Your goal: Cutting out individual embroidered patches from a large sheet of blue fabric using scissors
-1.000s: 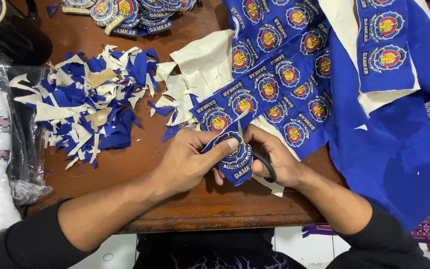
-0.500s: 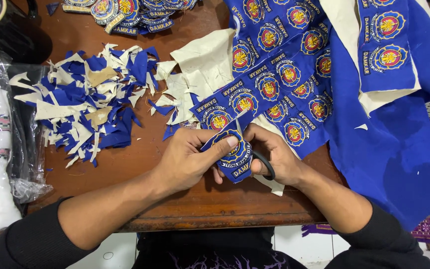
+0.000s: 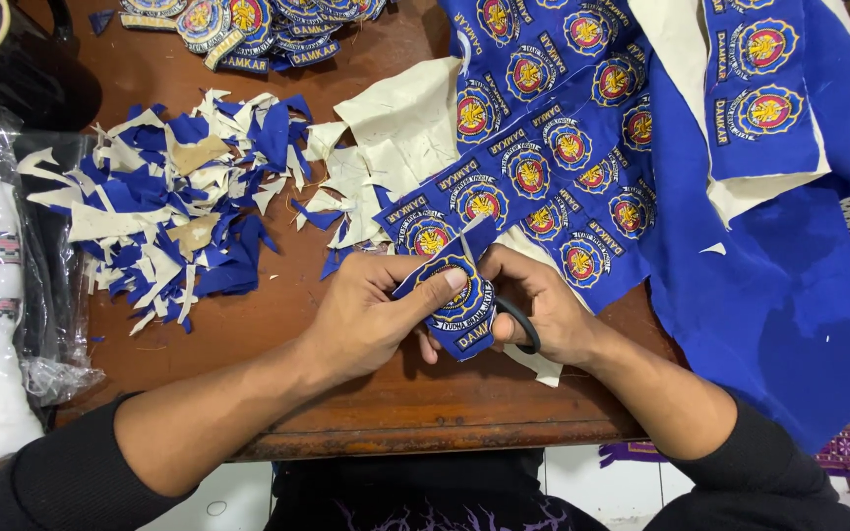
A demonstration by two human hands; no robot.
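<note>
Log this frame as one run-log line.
left hand: holds patch | right hand: scissors, cutting patch edge | scraps left on table | blue sheet right

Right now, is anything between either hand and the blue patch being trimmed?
Nothing visible. The left hand pinches the blue patch directly, thumb on its face. The right hand works black-handled scissors whose blades meet the patch's upper edge. The scrap pile lies apart on the table.
</note>
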